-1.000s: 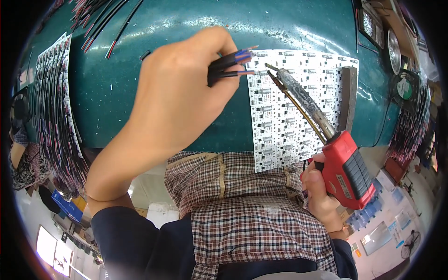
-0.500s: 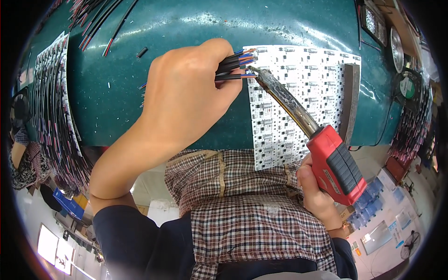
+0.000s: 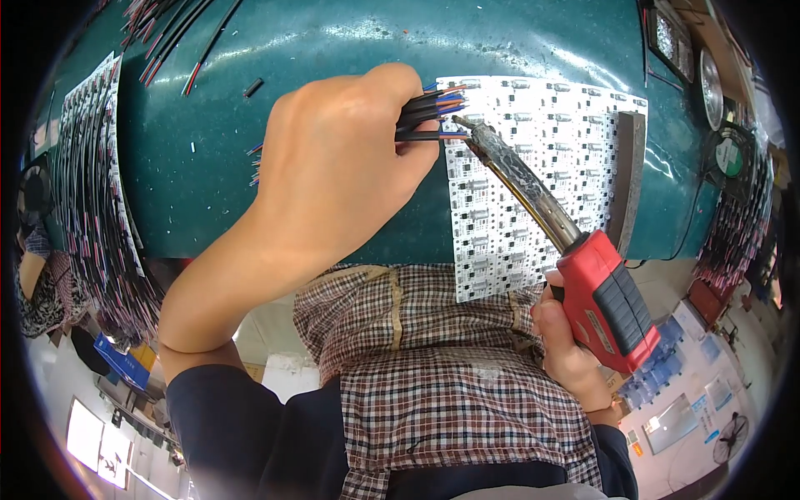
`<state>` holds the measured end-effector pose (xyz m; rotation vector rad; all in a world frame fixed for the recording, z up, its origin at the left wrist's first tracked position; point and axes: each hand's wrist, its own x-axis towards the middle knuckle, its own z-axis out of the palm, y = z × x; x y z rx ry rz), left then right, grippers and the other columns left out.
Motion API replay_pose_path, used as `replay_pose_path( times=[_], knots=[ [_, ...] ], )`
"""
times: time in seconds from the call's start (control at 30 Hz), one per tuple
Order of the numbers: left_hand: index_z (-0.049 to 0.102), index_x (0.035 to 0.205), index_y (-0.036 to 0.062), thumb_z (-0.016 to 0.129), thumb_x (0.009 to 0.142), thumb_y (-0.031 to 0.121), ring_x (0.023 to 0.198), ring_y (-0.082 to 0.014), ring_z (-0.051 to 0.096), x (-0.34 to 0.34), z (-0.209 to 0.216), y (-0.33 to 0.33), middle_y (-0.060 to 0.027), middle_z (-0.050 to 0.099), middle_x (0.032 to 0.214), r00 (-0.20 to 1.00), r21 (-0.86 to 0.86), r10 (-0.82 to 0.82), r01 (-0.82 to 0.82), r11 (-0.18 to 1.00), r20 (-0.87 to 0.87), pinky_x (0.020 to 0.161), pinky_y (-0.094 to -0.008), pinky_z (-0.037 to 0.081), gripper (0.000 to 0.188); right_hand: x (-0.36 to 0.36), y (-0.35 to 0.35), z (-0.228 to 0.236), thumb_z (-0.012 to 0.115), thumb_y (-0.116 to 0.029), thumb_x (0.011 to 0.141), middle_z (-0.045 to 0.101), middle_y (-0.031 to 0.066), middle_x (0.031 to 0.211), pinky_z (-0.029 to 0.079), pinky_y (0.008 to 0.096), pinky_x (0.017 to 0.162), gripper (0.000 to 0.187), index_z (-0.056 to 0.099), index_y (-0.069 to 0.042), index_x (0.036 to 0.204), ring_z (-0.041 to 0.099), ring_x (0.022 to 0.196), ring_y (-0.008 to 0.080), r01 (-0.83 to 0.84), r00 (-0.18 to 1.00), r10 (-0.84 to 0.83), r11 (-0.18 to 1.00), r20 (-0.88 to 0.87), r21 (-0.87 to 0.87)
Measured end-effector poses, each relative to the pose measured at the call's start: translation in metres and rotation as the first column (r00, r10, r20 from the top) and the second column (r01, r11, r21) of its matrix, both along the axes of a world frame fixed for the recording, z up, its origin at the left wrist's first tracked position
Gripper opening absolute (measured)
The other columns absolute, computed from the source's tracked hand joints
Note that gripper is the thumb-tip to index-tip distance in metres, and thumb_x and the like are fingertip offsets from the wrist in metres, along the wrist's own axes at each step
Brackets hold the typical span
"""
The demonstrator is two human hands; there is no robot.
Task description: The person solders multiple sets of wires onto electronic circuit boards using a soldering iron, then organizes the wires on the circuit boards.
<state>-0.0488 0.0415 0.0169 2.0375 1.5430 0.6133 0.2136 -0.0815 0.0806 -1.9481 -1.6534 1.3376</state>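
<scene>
My left hand [image 3: 337, 150] is closed round a bundle of black cables [image 3: 419, 111], whose stripped ends show blue and brown wires pointing right. These ends hover over or touch the upper left corner of a white circuit board panel [image 3: 575, 158] covered in rows of small parts; which of the two I cannot tell. In my right hand [image 3: 567, 342] is a red and black soldering gun [image 3: 604, 296], gripped by its handle. Its dark, crusted tip lies right beside the lowest wire end, at the panel's left edge.
A grey metal bar [image 3: 627, 175] lies on the panel's right side. On the green table [image 3: 333, 42], loose cables [image 3: 187, 37] lie at the far left, with a short black piece [image 3: 253, 87] nearby. Wired panels [image 3: 92, 158] hang over the left edge; a small fan [image 3: 727, 154] stands right.
My left hand and the cable bundle have shifted slightly right. The soldering gun has also moved a little right, its tip still close to the wire ends.
</scene>
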Motion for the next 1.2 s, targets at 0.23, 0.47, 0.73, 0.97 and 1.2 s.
replay_pose_path(
  times=[0.23,0.47,0.73,0.97,1.2],
  knots=[
    [0.065,0.082,0.0008,0.075,0.08,0.009,0.055,-0.0136,0.061,0.0,0.002,0.003,-0.0061,0.064,0.065,0.999,-0.081,0.021,-0.017,0.997,0.045,0.055,-0.0269,0.048,0.013,0.003,0.001,0.001,0.076,-0.006,0.08,0.07,0.0103,0.083,0.055,0.0352,0.064,0.021,0.072,-0.002,0.101,0.069,0.07,0.0269,-0.027,1.0,0.027,1.0,-0.006,-0.016],
    [0.067,0.085,0.0003,0.075,0.079,0.01,0.056,-0.0118,0.061,0.002,0.001,0.002,-0.0062,0.064,0.066,0.999,-0.049,0.01,-0.008,0.999,0.031,0.056,-0.0253,0.049,0.014,-0.002,-0.001,0.0,0.076,-0.005,0.081,0.071,0.0104,0.086,0.055,0.0358,0.065,0.023,0.072,-0.001,0.103,0.069,0.07,0.0269,0.079,0.995,-0.08,0.997,-0.062,-0.027],
    [0.066,0.083,-0.0002,0.075,0.079,0.01,0.055,-0.0124,0.061,0.002,0.002,0.002,-0.0062,0.064,0.066,1.0,-0.035,0.011,-0.011,0.999,-0.001,0.057,-0.0255,0.049,0.014,0.009,-0.013,0.001,0.065,-0.017,0.095,0.057,0.0038,0.072,0.041,0.0254,0.052,0.023,0.056,-0.001,0.109,0.05,0.056,0.0095,0.011,1.0,-0.011,1.0,-0.011,0.016],
    [0.065,0.096,-0.0009,0.07,0.089,0.009,0.061,-0.016,0.064,-0.006,-0.001,0.001,-0.0087,0.067,0.076,0.997,-0.047,-0.028,0.031,0.998,0.067,0.06,-0.0277,0.051,0.013,0.009,-0.019,-0.004,0.065,-0.015,0.095,0.054,0.0042,0.069,0.039,0.0257,0.049,0.03,0.053,0.0,0.117,0.048,0.053,0.0098,0.115,0.99,-0.11,0.992,-0.087,0.051],
    [0.067,0.105,-0.0007,0.063,0.096,0.008,0.074,-0.0219,0.068,-0.014,0.018,0.003,-0.0126,0.071,0.087,0.989,0.227,0.053,-0.02,0.974,-0.139,0.07,-0.0297,0.054,0.013,0.015,-0.021,0.0,0.065,-0.017,0.095,0.051,0.0033,0.07,0.038,0.0255,0.051,0.031,0.052,-0.002,0.118,0.046,0.054,0.0096,0.074,0.994,-0.069,0.996,-0.085,0.056]
  ],
)
